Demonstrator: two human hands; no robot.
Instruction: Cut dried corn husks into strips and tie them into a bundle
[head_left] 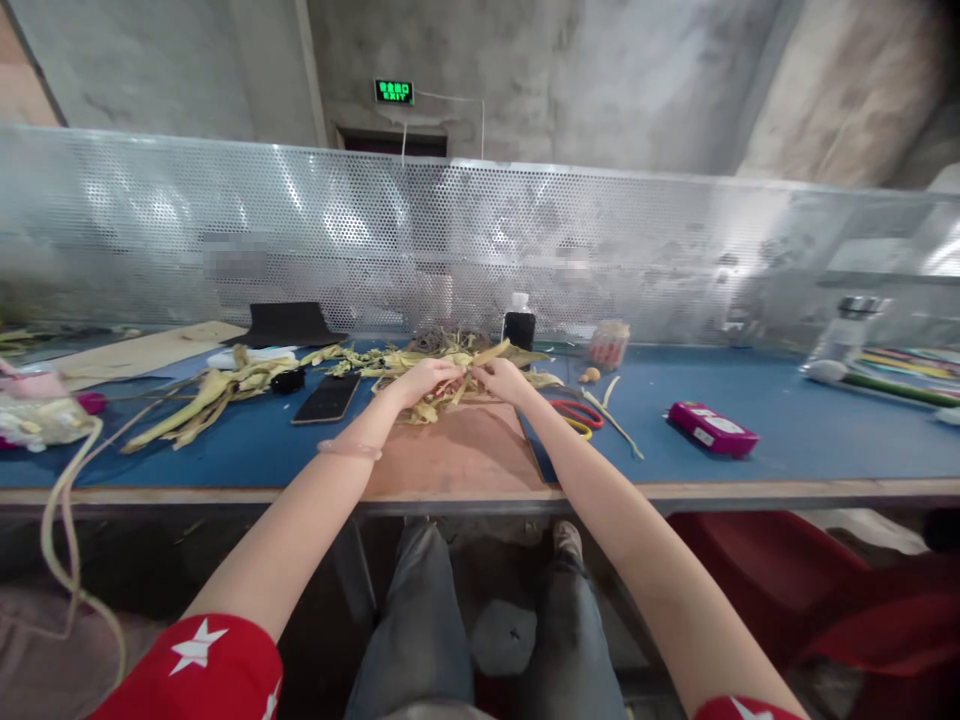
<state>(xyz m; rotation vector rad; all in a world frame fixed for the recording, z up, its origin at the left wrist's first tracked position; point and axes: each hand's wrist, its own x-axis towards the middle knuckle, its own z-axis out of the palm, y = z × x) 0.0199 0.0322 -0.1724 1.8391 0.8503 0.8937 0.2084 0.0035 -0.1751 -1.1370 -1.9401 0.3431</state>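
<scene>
Both of my hands meet over a brown board at the middle of the table. My left hand [429, 381] is closed with its fingertips pinching pale yellow dried plant leaves [433, 408]. Close beside it, my right hand [501, 382] is closed too, its fingers on the same leafy bundle. A broad pale strip [491, 354] sticks up above the fingers. The brown board [450, 455] lies under the bundle and reaches the table's front edge. More dried leaves and stems [214, 395] lie to the left. Fingertip details are too small to make out.
A black phone [328, 398] lies left of the board. To the right are red-and-yellow-handled scissors [576, 412], a magenta box [712, 428] and a jar [609, 345]. A bottle [519, 324] stands behind my hands. A perforated metal panel [480, 220] runs along the back.
</scene>
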